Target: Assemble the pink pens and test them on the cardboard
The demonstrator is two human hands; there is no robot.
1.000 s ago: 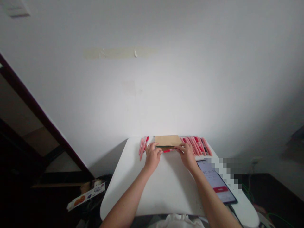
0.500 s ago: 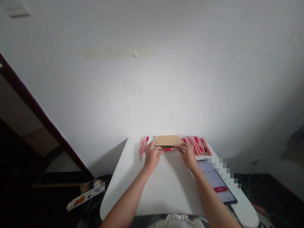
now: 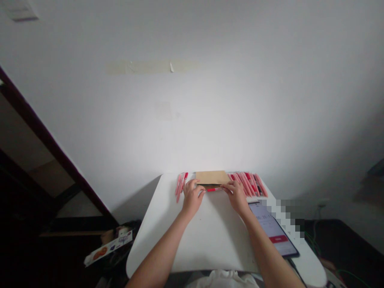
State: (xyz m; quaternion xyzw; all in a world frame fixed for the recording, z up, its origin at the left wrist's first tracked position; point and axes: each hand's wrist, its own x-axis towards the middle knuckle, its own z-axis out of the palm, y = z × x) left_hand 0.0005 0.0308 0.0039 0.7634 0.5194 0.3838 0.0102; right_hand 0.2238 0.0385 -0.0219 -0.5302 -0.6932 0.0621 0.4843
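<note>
Between my two hands a red and white pen (image 3: 211, 189) lies crosswise, at the front edge of a brown cardboard box or paper packet (image 3: 211, 177). My left hand (image 3: 192, 197) pinches the pen's left end, its thumb and fingers closed. On the other end, the fingers of my right hand (image 3: 235, 194) are closed too. A dark gap shows in the brown packet just behind the pen. Several pink and red pens (image 3: 247, 184) lie side by side right of the packet, partly behind my right hand. A few more pens (image 3: 180, 186) lie left of my left hand.
A tablet or large phone (image 3: 274, 230) with a lit screen lies on the right side of the white table (image 3: 210, 244), a cable at its near end. The wall (image 3: 210, 132) rises directly behind the table. Clutter with a printed strip (image 3: 109, 248) sits at lower left.
The pen has tilted slightly, its left end a touch lower. Both hands stay in nearly the same place.
</note>
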